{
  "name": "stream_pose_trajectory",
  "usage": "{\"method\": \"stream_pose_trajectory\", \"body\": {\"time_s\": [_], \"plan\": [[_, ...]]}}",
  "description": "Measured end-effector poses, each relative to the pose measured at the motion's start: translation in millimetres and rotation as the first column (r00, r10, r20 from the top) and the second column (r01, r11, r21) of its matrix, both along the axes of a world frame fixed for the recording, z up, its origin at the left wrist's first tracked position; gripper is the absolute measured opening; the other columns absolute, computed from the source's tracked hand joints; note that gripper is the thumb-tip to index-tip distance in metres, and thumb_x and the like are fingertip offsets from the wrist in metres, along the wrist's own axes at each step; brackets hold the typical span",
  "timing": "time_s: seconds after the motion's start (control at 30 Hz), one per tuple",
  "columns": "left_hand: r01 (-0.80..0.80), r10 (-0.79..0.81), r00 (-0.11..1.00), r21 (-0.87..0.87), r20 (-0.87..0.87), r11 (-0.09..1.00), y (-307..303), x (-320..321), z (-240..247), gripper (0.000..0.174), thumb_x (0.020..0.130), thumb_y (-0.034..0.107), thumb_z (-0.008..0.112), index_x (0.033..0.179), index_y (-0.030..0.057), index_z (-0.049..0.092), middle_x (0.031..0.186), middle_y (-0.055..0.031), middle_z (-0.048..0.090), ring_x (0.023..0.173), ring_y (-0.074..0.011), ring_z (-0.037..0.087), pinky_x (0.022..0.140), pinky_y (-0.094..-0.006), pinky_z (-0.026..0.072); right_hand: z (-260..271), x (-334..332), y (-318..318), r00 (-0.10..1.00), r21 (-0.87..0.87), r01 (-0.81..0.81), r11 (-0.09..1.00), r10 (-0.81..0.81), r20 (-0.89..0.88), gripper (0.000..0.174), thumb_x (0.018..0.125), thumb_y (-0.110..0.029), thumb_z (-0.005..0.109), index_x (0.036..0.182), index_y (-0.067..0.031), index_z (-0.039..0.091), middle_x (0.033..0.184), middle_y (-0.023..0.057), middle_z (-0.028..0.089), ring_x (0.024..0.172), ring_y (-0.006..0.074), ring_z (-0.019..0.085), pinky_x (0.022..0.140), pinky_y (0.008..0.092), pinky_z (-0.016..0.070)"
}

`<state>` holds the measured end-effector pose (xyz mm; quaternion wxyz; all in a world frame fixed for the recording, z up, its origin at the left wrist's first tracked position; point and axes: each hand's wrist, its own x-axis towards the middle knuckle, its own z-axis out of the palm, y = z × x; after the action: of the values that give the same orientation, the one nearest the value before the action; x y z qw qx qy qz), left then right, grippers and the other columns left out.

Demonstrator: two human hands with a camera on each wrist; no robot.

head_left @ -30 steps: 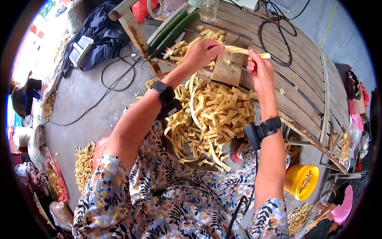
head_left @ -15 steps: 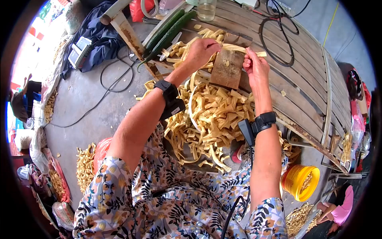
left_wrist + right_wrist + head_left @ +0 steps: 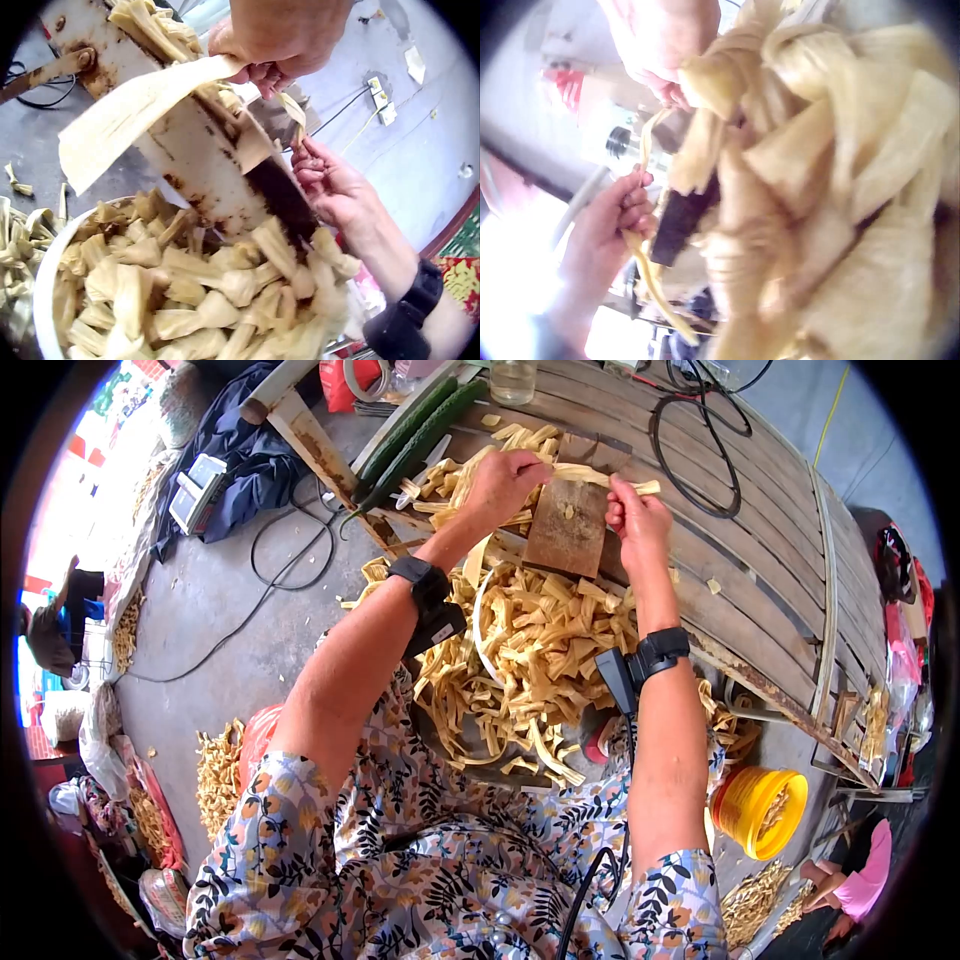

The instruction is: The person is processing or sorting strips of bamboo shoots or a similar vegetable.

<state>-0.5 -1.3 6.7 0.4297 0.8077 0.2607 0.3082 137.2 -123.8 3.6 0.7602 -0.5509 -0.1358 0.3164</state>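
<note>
A long pale yellow flat strip (image 3: 580, 474) stretches between the two hands above a wooden block (image 3: 563, 535). My left hand (image 3: 503, 482) pinches it at one place, and in the left wrist view its wide tail (image 3: 135, 112) hangs down past that hand. At the other side my right hand (image 3: 638, 518) pinches the strip between thumb and fingers, with a short end sticking out beyond. Below both hands lies a large heap of similar strips (image 3: 550, 640), many of them knotted, in a white-rimmed container (image 3: 46, 300).
A slatted wooden table (image 3: 760, 570) with a rusty metal edge bears more strips, cucumbers (image 3: 415, 445), a glass jar (image 3: 513, 382) and black cable (image 3: 690, 460). A yellow bucket (image 3: 760, 810) stands at the right, near another person (image 3: 860, 880). More knotted pieces (image 3: 220, 775) lie at the left.
Both hands have shifted slightly left and up in the head view, the right one drawing a little closer to the left. The strip stays held between them throughout.
</note>
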Motion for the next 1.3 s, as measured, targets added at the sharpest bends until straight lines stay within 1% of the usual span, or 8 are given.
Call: {"method": "stream_pose_trajectory", "body": {"time_s": [0.1, 0.33, 0.5, 0.57, 0.7, 0.93, 1.03, 1.3], "plan": [[-0.120, 0.108, 0.991, 0.177, 0.079, 0.977, 3, 7, -28, 0.019, 0.074, 0.023, 0.061, 0.074, 0.0050, 0.066, 0.054, -0.0094, 0.056, 0.048, -0.0144, 0.050, 0.049, -0.0278, 0.0395, -17, 0, 3, 0.891, -0.220, 0.171, 0.960, -0.056, 0.450, 0.012, 0.073, -0.008, 0.062, 0.077, 0.0027, 0.058, 0.061, 0.0039, 0.055, 0.044, 0.0075, 0.044, 0.041, 0.0201, 0.0360], [0.339, -0.271, 0.941, -0.518, 0.204, 0.785, -2, -34, 14, 0.023, 0.087, 0.020, 0.051, 0.090, -0.0010, 0.061, 0.064, 0.0049, 0.045, 0.055, -0.0026, 0.039, 0.050, -0.0176, 0.0301, 21, 3, -41, 0.964, -0.291, -0.214, 0.932, 0.249, 0.089, 0.021, 0.079, -0.019, 0.065, 0.080, 0.0014, 0.060, 0.062, 0.0031, 0.056, 0.045, 0.0048, 0.045, 0.039, 0.0180, 0.0345], [0.424, -0.368, 0.902, -0.617, 0.225, 0.663, -21, -52, 35, 0.022, 0.089, 0.016, 0.048, 0.099, -0.0016, 0.056, 0.070, 0.0036, 0.050, 0.059, -0.0032, 0.043, 0.055, -0.0162, 0.0355, 57, -8, -79, 0.657, -0.624, -0.407, 0.667, 0.688, 0.308, 0.033, 0.080, -0.033, 0.062, 0.089, -0.0011, 0.063, 0.072, 0.0022, 0.061, 0.057, 0.0050, 0.051, 0.053, 0.0176, 0.0412], [0.463, -0.421, 0.883, -0.535, 0.208, 0.707, -21, -54, 33, 0.018, 0.088, 0.014, 0.048, 0.096, 0.0001, 0.056, 0.071, 0.0021, 0.052, 0.059, -0.0033, 0.044, 0.054, -0.0160, 0.0359, 62, -10, -89, 0.427, -0.633, -0.466, 0.618, 0.784, 0.450, 0.032, 0.079, -0.031, 0.064, 0.089, -0.0009, 0.065, 0.071, 0.0021, 0.061, 0.062, 0.0056, 0.052, 0.058, 0.0192, 0.0423], [0.504, -0.492, 0.860, -0.365, 0.132, 0.783, -35, -55, 38, 0.011, 0.087, 0.011, 0.049, 0.090, 0.0031, 0.056, 0.072, 0.0000, 0.056, 0.054, -0.0035, 0.045, 0.048, -0.0170, 0.0374, 70, -19, -77, 0.625, -0.386, -0.243, 0.890, 0.448, 0.640, 0.032, 0.080, -0.031, 0.063, 0.090, -0.0003, 0.063, 0.074, 0.0020, 0.062, 0.067, 0.0060, 0.053, 0.061, 0.0197, 0.0418], [0.414, -0.403, 0.908, 0.405, -0.116, 0.816, -80, -55, 33, 0.016, 0.078, 0.011, 0.058, 0.093, 0.0082, 0.058, 0.065, -0.0098, 0.058, 0.053, -0.0223, 0.055, 0.051, -0.0316, 0.0450, 53, -47, -60, 0.721, -0.551, -0.238, 0.800, 0.526, 0.451, 0.028, 0.086, -0.025, 0.055, 0.085, 0.0020, 0.062, 0.069, 0.0049, 0.061, 0.061, 0.0087, 0.056, 0.056, 0.0207, 0.0448], [0.432, -0.453, 0.889, 0.465, -0.072, 0.773, -81, -55, 33, 0.017, 0.077, 0.016, 0.060, 0.092, 0.0091, 0.058, 0.066, -0.0124, 0.056, 0.055, -0.0282, 0.053, 0.053, -0.0334, 0.0447, 40, -52, -65, 0.785, -0.502, -0.449, 0.740, 0.595, 0.175, 0.022, 0.086, -0.018, 0.054, 0.081, 0.0020, 0.062, 0.058, 0.0019, 0.054, 0.050, 0.0068, 0.047, 0.045, 0.0203, 0.0363], [0.470, -0.461, 0.882, 0.110, -0.098, 0.876, -34, -68, 33, 0.017, 0.082, 0.020, 0.061, 0.085, 0.0043, 0.064, 0.064, 0.0038, 0.054, 0.060, -0.0021, 0.047, 0.053, -0.0181, 0.0382, 49, -52, -75, 0.634, -0.682, -0.456, 0.572, 0.746, 0.202, 0.016, 0.084, -0.013, 0.056, 0.089, 0.0000, 0.064, 0.054, -0.0053, 0.049, 0.042, 0.0024, 0.034, 0.040, 0.0184, 0.0272]]}}
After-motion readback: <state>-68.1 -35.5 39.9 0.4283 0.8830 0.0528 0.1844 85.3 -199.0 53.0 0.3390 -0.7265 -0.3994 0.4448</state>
